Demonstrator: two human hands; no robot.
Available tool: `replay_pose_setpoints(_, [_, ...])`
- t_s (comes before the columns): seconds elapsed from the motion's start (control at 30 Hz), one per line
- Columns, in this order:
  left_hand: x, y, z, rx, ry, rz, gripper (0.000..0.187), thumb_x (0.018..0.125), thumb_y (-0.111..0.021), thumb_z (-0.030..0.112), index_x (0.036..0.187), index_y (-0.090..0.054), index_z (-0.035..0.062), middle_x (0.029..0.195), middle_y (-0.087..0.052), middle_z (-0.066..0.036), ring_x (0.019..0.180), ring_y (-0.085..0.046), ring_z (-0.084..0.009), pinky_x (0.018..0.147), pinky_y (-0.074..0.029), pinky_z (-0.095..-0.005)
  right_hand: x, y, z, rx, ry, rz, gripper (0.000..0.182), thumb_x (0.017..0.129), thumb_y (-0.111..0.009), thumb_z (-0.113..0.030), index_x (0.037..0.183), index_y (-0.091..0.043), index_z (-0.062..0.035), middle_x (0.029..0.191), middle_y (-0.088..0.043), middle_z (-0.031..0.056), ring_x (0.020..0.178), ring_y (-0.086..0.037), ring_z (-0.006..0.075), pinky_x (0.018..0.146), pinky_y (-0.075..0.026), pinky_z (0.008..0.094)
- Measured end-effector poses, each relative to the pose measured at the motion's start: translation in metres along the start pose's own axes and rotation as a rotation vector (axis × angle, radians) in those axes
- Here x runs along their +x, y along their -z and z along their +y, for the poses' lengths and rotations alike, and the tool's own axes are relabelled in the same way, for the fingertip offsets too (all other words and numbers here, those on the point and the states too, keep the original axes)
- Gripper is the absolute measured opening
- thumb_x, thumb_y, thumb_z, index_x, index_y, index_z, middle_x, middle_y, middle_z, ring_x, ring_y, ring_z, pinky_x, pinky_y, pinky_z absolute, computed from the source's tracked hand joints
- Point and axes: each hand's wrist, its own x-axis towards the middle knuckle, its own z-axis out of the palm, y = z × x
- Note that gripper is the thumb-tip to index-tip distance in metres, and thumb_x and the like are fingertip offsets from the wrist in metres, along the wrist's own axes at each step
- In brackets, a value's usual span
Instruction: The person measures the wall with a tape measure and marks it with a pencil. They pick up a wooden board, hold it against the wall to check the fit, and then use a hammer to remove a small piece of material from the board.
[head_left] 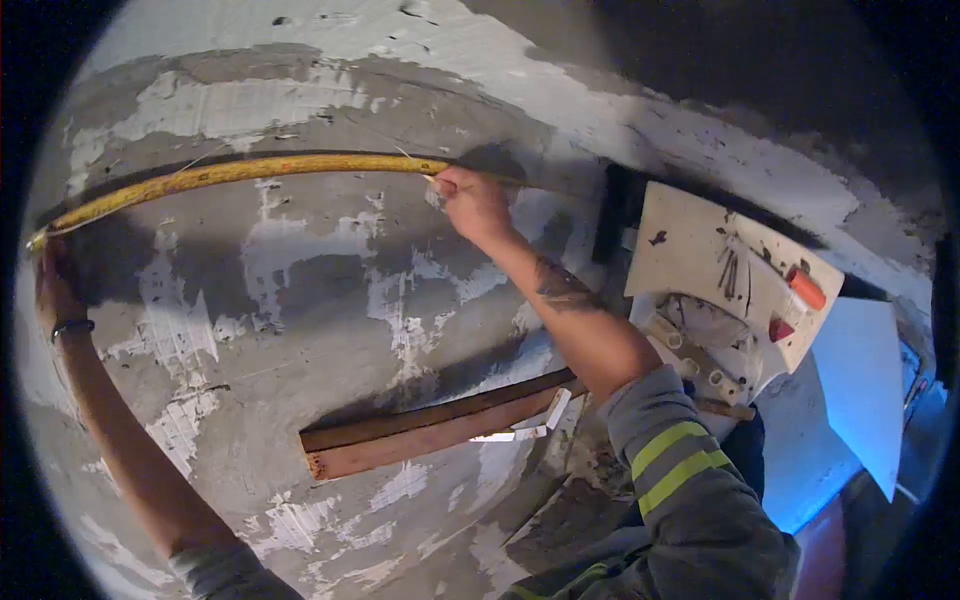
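A long yellow measuring tape point(270, 167), with small markings along it, stretches across the rough grey and white plastered surface point(330, 260). My left hand point(57, 285), in shadow, is at the tape's left end with its fingers partly hidden; a dark band circles the wrist. Where the wide part of the tape stops on the right, my right hand point(472, 207) is closed in a pinch. A thin pale tip like a pencil point(432, 183) shows at its fingers. Past that hand, a narrow line runs on to the right.
Below lies a reddish-brown wooden beam point(430, 435), with white pieces point(530, 432) by its right end. To the right, a pale board point(690, 225) carries nails, an orange cylinder point(806, 288) and a small red object point(780, 329). A blue-lit white panel point(860, 380) stands beyond.
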Motion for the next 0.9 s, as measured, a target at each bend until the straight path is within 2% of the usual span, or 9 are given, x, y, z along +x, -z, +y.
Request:
replay_pose_setpoints(0.1, [0.005, 0.006, -0.006, -0.024, 0.073, 0.036, 0.04, 0.093, -0.054, 0.039, 0.116, -0.062, 0.0081, 0.112, -0.064, -0.002, 0.101, -0.058, -0.0119, 0.086, -0.044, -0.0231, 0.0, 0.006, -0.003, 0.031, 0.012, -0.047, 0.017, 0.084, -0.062, -0.025, 0.096, -0.069, -0.015, 0.084, -0.066, 0.0137, 0.076, -0.064, 0.0332, 0.067, -0.049, 0.039])
replay_pose_setpoints(0.23, [0.061, 0.037, -0.043, -0.119, -0.007, -0.133, 0.043, 0.096, -0.05, 0.035, 0.128, -0.052, 0.0057, 0.124, -0.057, -0.007, 0.113, -0.054, -0.0165, 0.096, -0.042, -0.029, -0.004, 0.009, -0.009, 0.055, -0.018, -0.04, 0.016, 0.084, -0.063, -0.026, 0.096, -0.069, -0.0164, 0.084, -0.066, 0.0131, 0.078, -0.064, 0.0342, 0.067, -0.049, 0.0407])
replay_pose_setpoints(0.37, [0.022, 0.022, -0.016, -0.127, -0.112, -0.116, 0.042, 0.097, -0.049, 0.03, 0.129, -0.051, 0.0031, 0.12, -0.059, -0.007, 0.11, -0.055, -0.0146, 0.097, -0.044, -0.0279, -0.003, 0.009, -0.007, 0.081, -0.031, -0.028, 0.016, 0.085, -0.062, -0.027, 0.094, -0.069, -0.0164, 0.083, -0.066, 0.0136, 0.076, -0.064, 0.0352, 0.067, -0.049, 0.0433])
replay_pose_setpoints(0.47, [0.02, 0.026, -0.015, -0.086, 0.013, -0.106, 0.039, 0.097, -0.049, 0.027, 0.128, -0.053, 0.0027, 0.119, -0.06, -0.007, 0.108, -0.056, -0.0132, 0.097, -0.044, -0.0267, -0.003, 0.009, -0.005, 0.064, -0.03, -0.024, 0.015, 0.085, -0.061, -0.027, 0.093, -0.068, -0.0164, 0.083, -0.066, 0.0139, 0.076, -0.063, 0.0359, 0.067, -0.049, 0.044])
replay_pose_setpoints(0.53, [0.043, 0.038, -0.029, -0.247, 0.023, -0.089, 0.039, 0.096, -0.051, 0.028, 0.126, -0.055, 0.0035, 0.117, -0.06, -0.006, 0.105, -0.057, -0.0118, 0.094, -0.045, -0.0251, -0.002, 0.009, -0.006, 0.067, -0.053, -0.033, 0.014, 0.085, -0.062, -0.027, 0.092, -0.068, -0.0165, 0.083, -0.066, 0.0141, 0.077, -0.063, 0.036, 0.067, -0.049, 0.044])
replay_pose_setpoints(0.57, [0.047, 0.042, -0.031, -0.244, 0.02, -0.09, 0.039, 0.096, -0.051, 0.028, 0.126, -0.055, 0.0035, 0.117, -0.06, -0.006, 0.105, -0.057, -0.0118, 0.094, -0.045, -0.0251, -0.002, 0.009, -0.006, 0.067, -0.073, -0.042, 0.014, 0.085, -0.062, -0.027, 0.091, -0.068, -0.0165, 0.083, -0.066, 0.0143, 0.077, -0.063, 0.0361, 0.067, -0.049, 0.044])
replay_pose_setpoints(0.73, [0.014, 0.029, -0.012, -0.107, -0.011, -0.001, 0.036, 0.095, -0.054, 0.027, 0.124, -0.057, 0.006, 0.102, -0.063, 0.003, 0.086, -0.057, -0.0043, 0.071, -0.046, -0.0163, -0.004, 0.007, -0.003, 0.121, -0.012, -0.021, 0.014, 0.085, -0.061, -0.026, 0.091, -0.068, -0.0152, 0.082, -0.065, 0.0145, 0.077, -0.063, 0.0361, 0.066, -0.049, 0.0433])
replay_pose_setpoints(0.83, [0.016, 0.031, -0.013, -0.211, -0.006, -0.049, 0.035, 0.095, -0.052, 0.027, 0.124, -0.058, 0.0087, 0.093, -0.061, 0.007, 0.075, -0.053, -0.0007, 0.064, -0.044, -0.0153, -0.003, 0.009, -0.004, 0.143, 0.003, -0.01, 0.015, 0.085, -0.061, -0.026, 0.091, -0.068, -0.0143, 0.082, -0.065, 0.0143, 0.077, -0.063, 0.0361, 0.065, -0.049, 0.0429])
replay_pose_setpoints(0.9, [0.014, 0.031, -0.012, -0.165, -0.027, -0.063, 0.035, 0.096, -0.052, 0.028, 0.125, -0.058, 0.0101, 0.09, -0.059, 0.008, 0.072, -0.051, 0.0, 0.063, -0.043, -0.0156, -0.002, 0.01, -0.004, 0.132, -0.003, -0.023, 0.015, 0.085, -0.061, -0.025, 0.091, -0.068, -0.0138, 0.082, -0.065, 0.0141, 0.077, -0.063, 0.0362, 0.065, -0.049, 0.0427])
